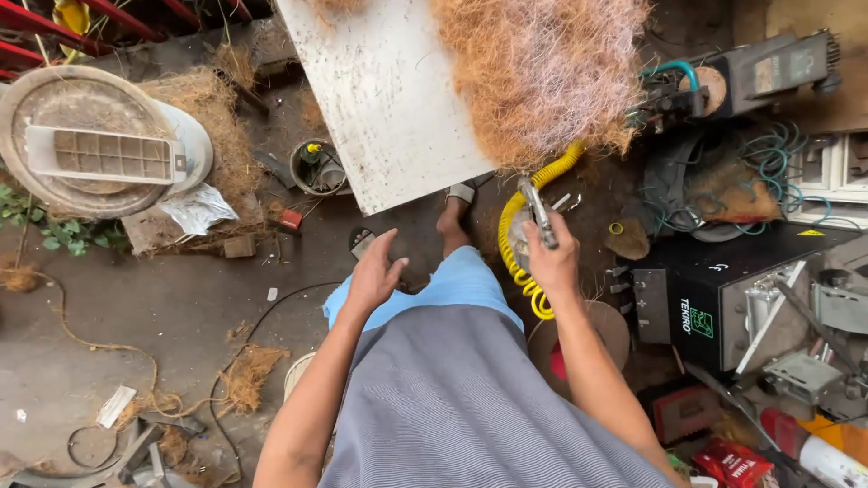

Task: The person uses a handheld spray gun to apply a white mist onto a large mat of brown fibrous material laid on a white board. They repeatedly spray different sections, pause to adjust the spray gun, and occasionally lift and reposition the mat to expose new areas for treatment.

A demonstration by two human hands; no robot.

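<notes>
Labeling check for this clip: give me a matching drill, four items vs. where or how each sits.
Things:
1. right hand
2. left hand
3. fibre pile
4. coiled yellow hose

States:
a. open, holding nothing
b. lies on the white board
c. grips a metal tool
d. hangs beside the right wrist

Pairs: 1-c, 2-a, 3-b, 4-d

Single head view, looking steeply down from close above, white board (380, 99) far, floor (163, 307) left
</notes>
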